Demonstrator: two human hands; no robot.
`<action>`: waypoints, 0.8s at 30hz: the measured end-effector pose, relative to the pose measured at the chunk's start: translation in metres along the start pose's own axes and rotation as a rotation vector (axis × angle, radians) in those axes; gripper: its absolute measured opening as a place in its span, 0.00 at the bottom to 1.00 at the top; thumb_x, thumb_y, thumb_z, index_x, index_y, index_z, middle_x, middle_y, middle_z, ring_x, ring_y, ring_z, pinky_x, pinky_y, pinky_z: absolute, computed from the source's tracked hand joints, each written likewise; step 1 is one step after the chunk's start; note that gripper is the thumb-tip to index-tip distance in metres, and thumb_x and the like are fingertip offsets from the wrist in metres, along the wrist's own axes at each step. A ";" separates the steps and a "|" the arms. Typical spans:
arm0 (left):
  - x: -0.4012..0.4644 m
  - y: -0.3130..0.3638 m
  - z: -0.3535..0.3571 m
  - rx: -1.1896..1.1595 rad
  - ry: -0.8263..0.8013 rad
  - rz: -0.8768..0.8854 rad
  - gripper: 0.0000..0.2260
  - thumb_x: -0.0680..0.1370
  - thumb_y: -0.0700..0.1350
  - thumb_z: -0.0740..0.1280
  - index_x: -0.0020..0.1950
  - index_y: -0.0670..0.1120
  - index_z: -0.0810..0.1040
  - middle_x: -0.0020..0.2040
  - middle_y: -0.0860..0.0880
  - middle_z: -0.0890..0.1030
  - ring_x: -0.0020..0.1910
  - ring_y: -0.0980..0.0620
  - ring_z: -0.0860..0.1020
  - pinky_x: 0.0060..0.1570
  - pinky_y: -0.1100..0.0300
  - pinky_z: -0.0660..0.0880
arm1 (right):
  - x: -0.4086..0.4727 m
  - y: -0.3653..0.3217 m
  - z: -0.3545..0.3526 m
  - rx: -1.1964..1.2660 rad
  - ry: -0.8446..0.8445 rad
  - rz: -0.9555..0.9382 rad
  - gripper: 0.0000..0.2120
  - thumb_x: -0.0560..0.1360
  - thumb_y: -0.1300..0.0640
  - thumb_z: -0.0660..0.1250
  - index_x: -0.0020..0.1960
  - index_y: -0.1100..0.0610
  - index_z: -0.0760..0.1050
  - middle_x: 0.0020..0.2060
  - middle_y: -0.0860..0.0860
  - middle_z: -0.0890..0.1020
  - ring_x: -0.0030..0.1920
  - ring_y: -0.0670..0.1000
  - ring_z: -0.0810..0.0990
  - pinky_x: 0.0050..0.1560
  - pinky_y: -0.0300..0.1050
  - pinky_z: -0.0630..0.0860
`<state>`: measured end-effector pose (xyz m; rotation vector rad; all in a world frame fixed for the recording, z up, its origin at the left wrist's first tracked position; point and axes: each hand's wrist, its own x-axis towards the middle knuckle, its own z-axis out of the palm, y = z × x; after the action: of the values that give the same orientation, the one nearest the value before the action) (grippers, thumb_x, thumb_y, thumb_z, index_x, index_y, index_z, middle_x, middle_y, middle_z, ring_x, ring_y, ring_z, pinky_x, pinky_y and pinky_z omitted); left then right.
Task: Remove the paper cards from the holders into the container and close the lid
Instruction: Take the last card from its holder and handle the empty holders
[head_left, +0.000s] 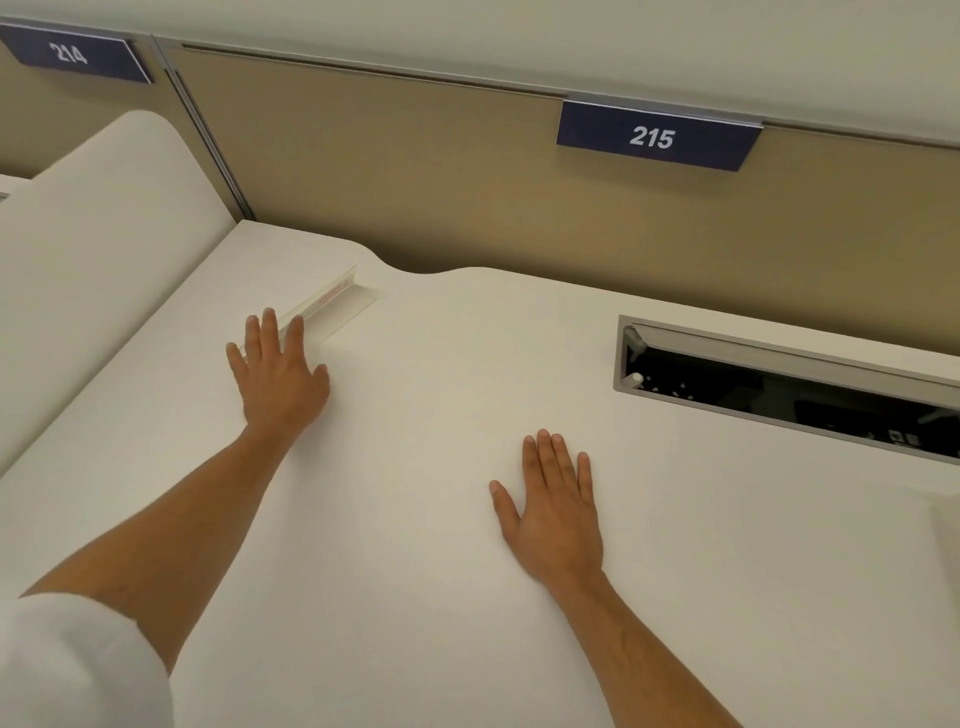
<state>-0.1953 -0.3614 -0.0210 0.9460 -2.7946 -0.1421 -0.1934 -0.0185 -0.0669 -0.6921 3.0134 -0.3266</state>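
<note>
My left hand (278, 376) lies flat on the white desk (441, 597), fingers spread, its fingertips touching the near end of a clear card holder (332, 301). That holder lies low on the desk at the left and shows a strip with faint red print. My right hand (553, 506) rests palm down on the desk in the middle, fingers together, holding nothing. A blue card reading 215 (655, 136) hangs in a rail holder on the tan partition behind the desk. Another blue card reading 214 (78, 54) hangs at the far left. No container is in view.
An open cable tray (779, 384) with a grey frame is sunk into the desk at the right, dark inside. A white rounded divider (98, 218) rises along the left side. The tan partition (415, 182) closes off the back.
</note>
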 end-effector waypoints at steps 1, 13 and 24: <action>0.004 -0.002 0.000 -0.012 -0.001 -0.030 0.31 0.79 0.50 0.64 0.78 0.46 0.56 0.80 0.40 0.51 0.79 0.41 0.46 0.74 0.40 0.43 | 0.000 0.000 0.000 0.003 0.001 0.001 0.37 0.79 0.35 0.41 0.79 0.57 0.52 0.78 0.53 0.55 0.79 0.50 0.46 0.77 0.54 0.42; 0.013 -0.019 0.001 -0.170 0.016 -0.247 0.10 0.79 0.38 0.59 0.59 0.38 0.74 0.53 0.35 0.76 0.51 0.32 0.74 0.45 0.45 0.70 | -0.001 0.001 -0.002 0.014 -0.020 0.003 0.37 0.79 0.34 0.39 0.79 0.57 0.49 0.79 0.52 0.52 0.78 0.49 0.43 0.77 0.54 0.41; -0.022 0.006 -0.006 -0.275 0.069 -0.288 0.09 0.77 0.36 0.58 0.45 0.43 0.77 0.31 0.48 0.68 0.36 0.40 0.70 0.36 0.51 0.69 | -0.002 0.002 -0.002 0.044 -0.070 0.005 0.38 0.78 0.33 0.37 0.79 0.56 0.46 0.79 0.51 0.48 0.78 0.47 0.39 0.76 0.52 0.36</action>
<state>-0.1805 -0.3440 -0.0174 1.2447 -2.4777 -0.5082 -0.1931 -0.0153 -0.0654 -0.6775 2.9318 -0.3596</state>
